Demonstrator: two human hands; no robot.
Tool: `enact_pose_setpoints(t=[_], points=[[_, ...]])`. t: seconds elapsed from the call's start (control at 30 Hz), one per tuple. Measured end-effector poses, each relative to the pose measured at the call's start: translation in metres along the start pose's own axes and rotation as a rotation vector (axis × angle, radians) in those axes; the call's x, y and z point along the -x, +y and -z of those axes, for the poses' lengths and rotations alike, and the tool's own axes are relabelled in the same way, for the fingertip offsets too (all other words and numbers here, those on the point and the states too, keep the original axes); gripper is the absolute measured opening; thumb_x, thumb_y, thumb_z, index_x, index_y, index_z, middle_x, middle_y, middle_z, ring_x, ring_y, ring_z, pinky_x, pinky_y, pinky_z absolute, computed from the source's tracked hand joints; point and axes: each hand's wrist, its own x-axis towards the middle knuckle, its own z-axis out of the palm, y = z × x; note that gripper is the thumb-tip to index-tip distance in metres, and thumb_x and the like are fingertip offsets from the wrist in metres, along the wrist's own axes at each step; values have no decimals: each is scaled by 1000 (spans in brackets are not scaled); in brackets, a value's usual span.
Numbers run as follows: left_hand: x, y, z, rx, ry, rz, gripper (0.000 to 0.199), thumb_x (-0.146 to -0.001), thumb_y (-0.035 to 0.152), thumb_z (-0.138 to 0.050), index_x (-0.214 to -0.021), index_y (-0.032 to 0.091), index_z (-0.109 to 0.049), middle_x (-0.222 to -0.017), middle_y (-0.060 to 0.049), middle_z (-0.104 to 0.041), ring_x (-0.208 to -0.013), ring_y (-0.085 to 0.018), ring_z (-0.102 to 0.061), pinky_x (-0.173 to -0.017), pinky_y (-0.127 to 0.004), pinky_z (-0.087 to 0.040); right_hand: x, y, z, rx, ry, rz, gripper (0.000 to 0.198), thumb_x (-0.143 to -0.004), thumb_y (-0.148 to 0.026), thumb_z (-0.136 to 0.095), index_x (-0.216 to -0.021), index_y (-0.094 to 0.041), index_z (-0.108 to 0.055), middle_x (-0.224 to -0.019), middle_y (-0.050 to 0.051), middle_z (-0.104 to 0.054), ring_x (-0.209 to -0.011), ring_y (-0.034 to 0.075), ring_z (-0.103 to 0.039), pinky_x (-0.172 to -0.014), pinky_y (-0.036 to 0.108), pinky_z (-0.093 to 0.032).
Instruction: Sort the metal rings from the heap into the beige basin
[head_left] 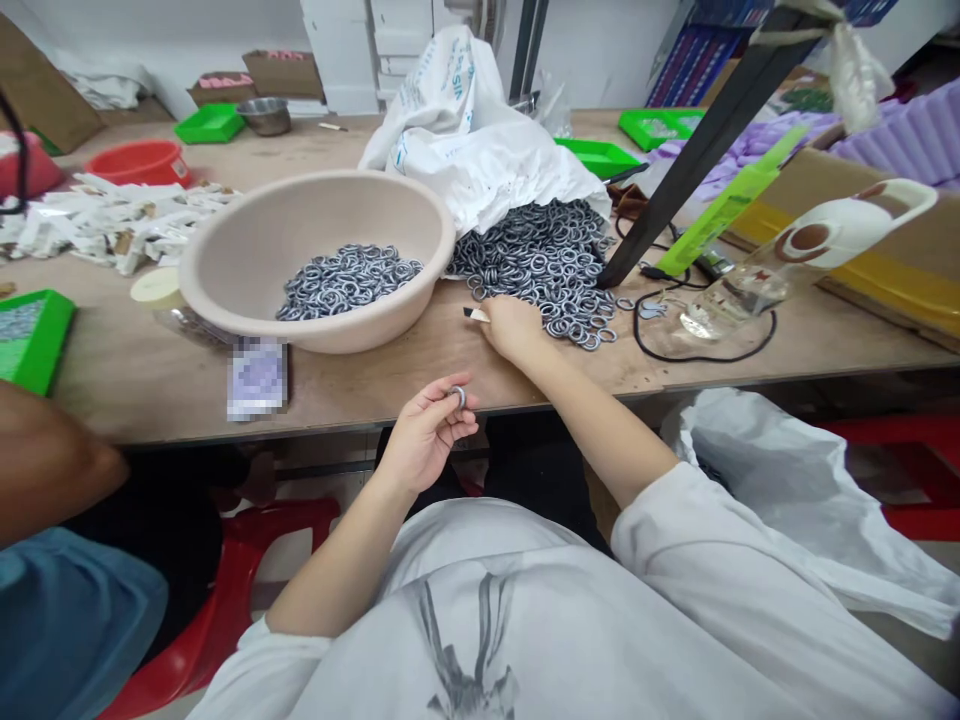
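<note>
Above the table's front edge, my left hand (427,430) pinches one grey ring (458,396) between thumb and fingers. My right hand (514,328) is closed around a small, pale, blade-like tool with a dark tip (475,315), most of which the fingers hide. That hand rests at the near left side of a heap of grey rings (551,265), which spills from a white sack (480,150). Left of the heap, a large beige basin (315,205) holds many more such rings (345,283).
At the right stand a dark slanted post (690,150), a clear bottle with a white lid (750,285) and a looped black cable (705,358). White scraps (112,220) and a red basin (139,162) lie to the left. Another person's arm (52,460) is at the left edge.
</note>
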Motion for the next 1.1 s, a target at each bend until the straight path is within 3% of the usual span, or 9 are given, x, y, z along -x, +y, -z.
enact_pose_setpoints(t=[0.17, 0.27, 0.37, 0.43, 0.57, 0.7, 0.83, 0.93, 1.1], points=[[-6, 9, 16, -148, 94, -166, 26, -74, 25, -70, -99, 18, -68, -92, -3, -68, -72, -11, -63, -69, -25, -53, 26, 3, 1, -313, -38, 105, 23, -94, -30, -54, -96, -15, -71, -98, 11, -74, -90, 24, -66, -80, 31, -45], [-11, 11, 18, -598, 147, -452, 23, -81, 35, -71, -98, 20, -69, -85, -1, -62, -72, -12, -55, -70, -25, -47, 58, 4, 3, -790, -236, 246, 29, -95, -38, -51, -86, -15, -67, -81, 3, -70, -77, 16, -61, -73, 27, -45], [-15, 9, 12, -963, 36, -623, 20, -88, 38, -64, -84, 19, -69, -80, -2, -61, -77, -15, -55, -76, -27, -43, 85, -1, 4, -1092, -302, 243, 38, -92, -51, -55, -79, -17, -63, -74, 0, -64, -71, 14, -57, -71, 26, -47], [-15, 5, 6, -937, -10, -617, 29, -94, 41, -56, -78, 19, -66, -77, -3, -62, -76, -16, -55, -75, -28, -42, 99, -7, 2, -1208, -216, 184, 40, -88, -58, -59, -79, -18, -61, -75, 0, -64, -72, 14, -58, -72, 27, -48], [-9, -6, -5, -570, -35, -445, 42, -92, 56, -56, -73, 18, -59, -62, 1, -49, -58, -11, -42, -58, -25, -37, 117, -19, -1, -1334, -17, 140, 39, -80, -56, -73, -95, -22, -61, -81, -1, -65, -71, 14, -60, -68, 27, -50], [-2, -11, -9, -301, -116, -290, 45, -83, 60, -67, -71, 18, -56, -56, 5, -37, -49, -8, -31, -46, -22, -28, 116, -29, -7, -1486, -152, 151, 44, -77, -61, -74, -91, -23, -57, -73, -2, -62, -61, 15, -60, -59, 29, -52], [1, -7, -10, -198, -110, -213, 45, -83, 54, -69, -65, 17, -49, -56, 6, -35, -47, -5, -28, -44, -19, -27, 107, -27, -11, -1417, -46, 163, 48, -81, -68, -65, -85, -21, -58, -70, -2, -60, -62, 13, -55, -60, 27, -47], [2, -2, -11, -166, -112, -177, 45, -84, 51, -68, -63, 17, -47, -55, 7, -33, -46, -5, -29, -44, -19, -28, 113, -21, -8, -1181, 130, 256, 46, -92, -65, -52, -82, -20, -60, -70, -1, -59, -64, 13, -53, -61, 26, -42], [3, 0, -17, -91, -39, -148, 43, -78, 45, -73, -62, 18, -44, -54, 7, -34, -45, -5, -30, -43, -18, -30, 133, -17, 0, -767, 246, 460, 41, -99, -50, -49, -76, -19, -62, -65, 0, -58, -59, 11, -50, -59, 26, -35]])
